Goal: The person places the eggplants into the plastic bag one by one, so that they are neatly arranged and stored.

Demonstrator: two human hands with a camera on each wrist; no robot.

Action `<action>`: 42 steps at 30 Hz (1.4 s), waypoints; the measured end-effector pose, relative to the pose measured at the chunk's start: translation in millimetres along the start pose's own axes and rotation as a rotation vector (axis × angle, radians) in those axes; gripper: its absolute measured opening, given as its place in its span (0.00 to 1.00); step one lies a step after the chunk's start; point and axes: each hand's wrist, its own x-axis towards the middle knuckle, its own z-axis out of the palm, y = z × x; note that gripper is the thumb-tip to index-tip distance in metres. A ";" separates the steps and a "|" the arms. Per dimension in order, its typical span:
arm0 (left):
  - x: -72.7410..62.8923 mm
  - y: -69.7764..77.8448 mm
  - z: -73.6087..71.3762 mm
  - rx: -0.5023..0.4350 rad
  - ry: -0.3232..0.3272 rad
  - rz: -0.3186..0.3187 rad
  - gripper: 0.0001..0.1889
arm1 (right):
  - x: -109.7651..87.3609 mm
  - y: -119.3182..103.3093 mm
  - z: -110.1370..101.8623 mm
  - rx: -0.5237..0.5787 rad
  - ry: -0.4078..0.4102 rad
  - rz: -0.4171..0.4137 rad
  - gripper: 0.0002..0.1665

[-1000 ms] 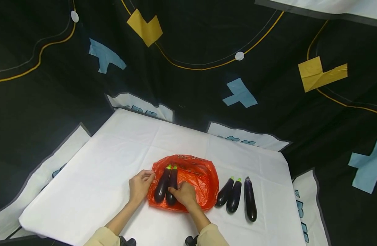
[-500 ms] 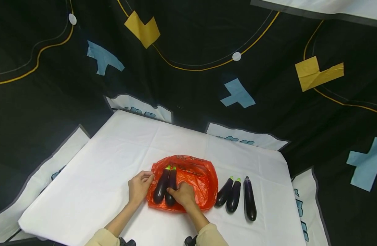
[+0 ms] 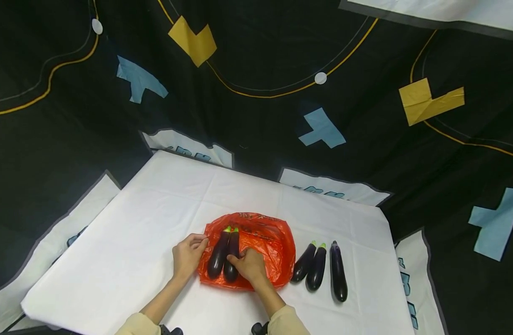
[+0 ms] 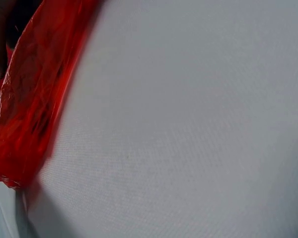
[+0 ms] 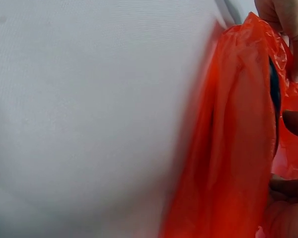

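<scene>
A red plastic bag [image 3: 277,260] lies spread with its mouth up on the white table. Two dark eggplants, the left eggplant [image 3: 218,258] and the right eggplant [image 3: 232,251], rest side by side inside its left part, green stems pointing away. My left hand [image 3: 188,256] pinches the bag's left rim between thumb and fingertips. My right hand [image 3: 251,266] reaches into the bag and holds the right eggplant, thumb laid across it and fingers curled at its side. In the right wrist view, the bag's near wall [image 5: 238,124] hides much of this hand.
Right of the bag lie three more eggplants: a left one [image 3: 303,264], a middle one [image 3: 317,270] and a longer right one [image 3: 338,274]. The white table [image 3: 156,204] is backed by a dark cloth [image 3: 256,130] with yellow and blue shapes.
</scene>
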 end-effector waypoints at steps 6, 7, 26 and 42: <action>-0.1 0.9 0.2 0.000 0.000 0.000 0.03 | 0.4 -2.8 -8.4 -0.010 0.038 -0.048 0.20; -0.2 0.9 0.1 0.000 0.000 0.001 0.03 | 0.6 -3.7 -10.7 -0.006 0.042 -0.055 0.20; 0.6 -1.8 -2.1 0.010 0.001 -0.017 0.02 | -5.2 -3.0 -90.4 0.117 0.207 -0.062 0.23; 0.5 -3.1 -1.6 -0.036 -0.021 -0.022 0.02 | -34.8 97.9 -179.3 -0.014 0.513 0.066 0.24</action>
